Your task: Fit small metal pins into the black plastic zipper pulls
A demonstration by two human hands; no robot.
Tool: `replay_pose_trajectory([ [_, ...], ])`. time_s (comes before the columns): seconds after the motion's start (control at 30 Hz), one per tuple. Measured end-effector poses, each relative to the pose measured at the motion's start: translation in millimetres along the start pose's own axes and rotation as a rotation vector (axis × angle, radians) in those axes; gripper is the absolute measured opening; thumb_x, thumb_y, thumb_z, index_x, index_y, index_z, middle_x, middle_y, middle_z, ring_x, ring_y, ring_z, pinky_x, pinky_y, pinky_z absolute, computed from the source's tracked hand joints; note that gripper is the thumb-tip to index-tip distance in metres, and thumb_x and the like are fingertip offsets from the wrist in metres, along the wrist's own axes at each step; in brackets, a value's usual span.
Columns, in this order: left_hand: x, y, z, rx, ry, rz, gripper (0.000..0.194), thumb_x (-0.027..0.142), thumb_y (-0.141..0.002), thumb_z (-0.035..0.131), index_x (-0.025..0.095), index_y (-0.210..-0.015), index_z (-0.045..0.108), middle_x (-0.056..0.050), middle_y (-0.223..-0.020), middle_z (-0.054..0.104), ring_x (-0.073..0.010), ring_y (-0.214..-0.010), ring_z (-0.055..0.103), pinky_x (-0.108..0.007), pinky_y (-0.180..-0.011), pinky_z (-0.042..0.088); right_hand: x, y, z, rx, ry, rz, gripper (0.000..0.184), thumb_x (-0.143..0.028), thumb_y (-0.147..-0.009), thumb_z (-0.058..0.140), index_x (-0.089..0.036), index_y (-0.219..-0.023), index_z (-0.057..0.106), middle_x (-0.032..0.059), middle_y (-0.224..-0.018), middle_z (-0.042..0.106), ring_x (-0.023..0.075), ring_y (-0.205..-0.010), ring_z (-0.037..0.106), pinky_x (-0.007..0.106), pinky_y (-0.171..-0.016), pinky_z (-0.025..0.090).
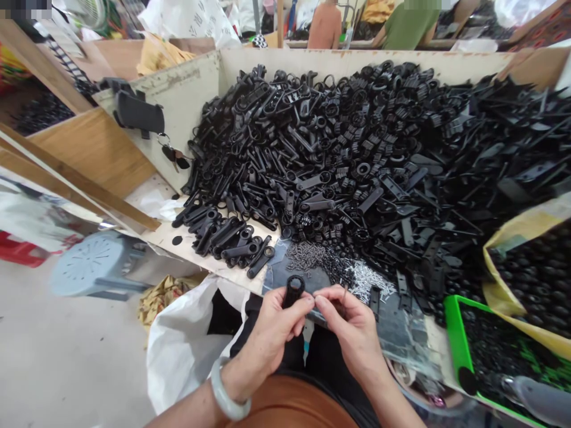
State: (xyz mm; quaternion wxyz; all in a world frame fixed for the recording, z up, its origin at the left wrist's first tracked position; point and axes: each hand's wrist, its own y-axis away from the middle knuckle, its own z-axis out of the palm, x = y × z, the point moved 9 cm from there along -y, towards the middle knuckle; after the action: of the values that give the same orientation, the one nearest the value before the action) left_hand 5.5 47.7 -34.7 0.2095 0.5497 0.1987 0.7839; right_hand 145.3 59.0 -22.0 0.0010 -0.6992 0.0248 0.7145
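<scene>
Apparently mid-piece: left hand's (pixel 270 333) fingers grip black ring-ended plastic part (pixel 294 289) at pale wooden desk's (pixel 166 235) near edge; right hand's (pixel 354 327) fingers pinched beside it (contents too small to tell). Black plastic handles (pixel 223 235) grouped leftward, perhaps done; large black plastic heap (pixel 312 148) remains.

Assembly workshop, walled bench (pixel 191 89) heaped with black parts (pixel 321 142), pile of silvery pins (pixel 366 279), people (pixel 408 28) beyond
</scene>
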Motion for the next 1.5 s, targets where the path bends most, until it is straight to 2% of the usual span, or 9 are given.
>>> replay_pose_trajectory([
  [0.1, -3.2, -0.3, 1.7, 0.009, 0.05, -0.03, 0.035, 0.042, -0.068, 0.086, 0.016, -0.076, 0.064, 0.01, -0.046, 0.041, -0.0039, -0.041, 0.027, -0.022, -0.042, 0.011, 1.5, 3.5, -4.4, 0.043, 0.0, 0.008, 0.025, -0.047, -0.088, 0.076, -0.022, -0.089, 0.076, 0.0032, -0.081, 0.073, 0.0162, -0.068, 0.063, 0.026, -0.062, 0.052],
  [0.23, -13.5, 0.3, 8.1, 0.001, 0.206, -0.123, 0.033, 0.037, -0.067, 0.084, 0.018, -0.067, 0.056, 0.01, -0.041, 0.04, -0.0037, -0.04, 0.026, -0.021, -0.043, 0.016, -11.5, 7.0, -6.8, 0.02, 0.112, -0.103, 0.018, -0.04, -0.091, 0.073, -0.023, -0.091, 0.08, 0.0039, -0.08, 0.071, 0.0168, -0.07, 0.064, 0.027, -0.062, 0.052],
  [0.33, -20.1, 2.0, 14.0, -0.024, 0.292, -0.177, 0.037, 0.035, -0.066, 0.084, 0.02, -0.064, 0.051, 0.009, -0.042, 0.043, -0.0041, -0.041, 0.031, -0.021, -0.046, 0.021, -19.3, 9.8, -10.6, 0.025, 0.187, -0.157, 0.017, -0.038, -0.09, 0.075, -0.024, -0.097, 0.081, 0.002, -0.076, 0.067, 0.0144, -0.061, 0.058, 0.025, -0.055, 0.049],
  [0.6, -22.9, 6.7, 18.0, -0.044, 0.221, -0.248, 0.034, 0.032, -0.067, 0.083, 0.02, -0.068, 0.051, 0.007, -0.048, 0.051, -0.0059, -0.044, 0.037, -0.021, -0.047, 0.021, -26.1, 15.2, -15.3, 0.034, 0.331, -0.245, 0.01, -0.03, -0.092, 0.07, -0.022, -0.096, 0.075, -0.0002, -0.072, 0.061, 0.0119, -0.052, 0.051, 0.023, -0.045, 0.044],
  [0.73, -17.9, 8.0, 22.1, -0.159, 0.195, -0.213, 0.018, 0.032, -0.076, 0.066, 0.016, -0.069, 0.059, 0.0, -0.054, 0.058, -0.0085, -0.047, 0.044, -0.023, -0.049, 0.028, -15.7, 14.1, -23.1, 0.042, 0.302, -0.172, 0.011, -0.031, -0.091, 0.068, -0.021, -0.093, 0.073, -0.0011, -0.069, 0.058, 0.0122, -0.052, 0.052, 0.023, -0.045, 0.043],
  [0.83, -22.1, 11.2, 27.0, -0.262, 0.21, -0.271, 0.022, 0.032, -0.079, 0.057, 0.013, -0.083, 0.066, -0.004, -0.06, 0.063, -0.0093, -0.047, 0.046, -0.023, -0.051, 0.032, -10.7, 13.2, -28.4, 0.053, 0.243, -0.121, 0.013, -0.033, -0.091, 0.067, -0.021, -0.093, 0.072, -0.0017, -0.067, 0.057, 0.0124, -0.053, 0.051, 0.023, -0.046, 0.042],
  [1.03, -16.0, 18.0, 36.1, -0.381, 0.087, -0.212, 0.016, 0.022, -0.08, 0.06, 0.015, -0.094, 0.064, -0.003, -0.072, 0.063, -0.0097, -0.055, 0.048, -0.023, -0.055, 0.034, -25.6, 13.2, -15.5, -0.071, 0.345, -0.257, 0.008, -0.026, -0.093, 0.066, -0.022, -0.098, 0.072, -0.0021, -0.071, 0.055, 0.0109, -0.05, 0.048, 0.023, -0.044, 0.039],
  [1.23, -16.0, 18.5, 31.8, -0.361, -0.082, -0.144, 0.007, 0.02, -0.082, 0.055, 0.017, -0.086, 0.059, -0.001, -0.076, 0.058, -0.0104, -0.063, 0.047, -0.024, -0.062, 0.037, -27.9, 13.0, -5.7, -0.197, 0.499, -0.362, 0.013, -0.023, -0.096, 0.064, -0.023, -0.108, 0.071, 0.0, -0.078, 0.06, 0.0117, -0.055, 0.052, 0.024, -0.047, 0.04],
  [1.5, -1.8, 17.6, 31.0, -0.347, -0.286, -0.05, 0.009, 0.015, -0.08, 0.047, 0.019, -0.084, 0.054, 0.003, -0.07, 0.056, -0.0109, -0.061, 0.047, -0.026, -0.064, 0.038, -36.6, 14.4, -5.8, -0.222, 0.439, -0.384, 0.01, -0.016, -0.098, 0.064, -0.022, -0.097, 0.072, 0.0005, -0.08, 0.065, 0.0127, -0.067, 0.062, 0.023, -0.059, 0.048],
])
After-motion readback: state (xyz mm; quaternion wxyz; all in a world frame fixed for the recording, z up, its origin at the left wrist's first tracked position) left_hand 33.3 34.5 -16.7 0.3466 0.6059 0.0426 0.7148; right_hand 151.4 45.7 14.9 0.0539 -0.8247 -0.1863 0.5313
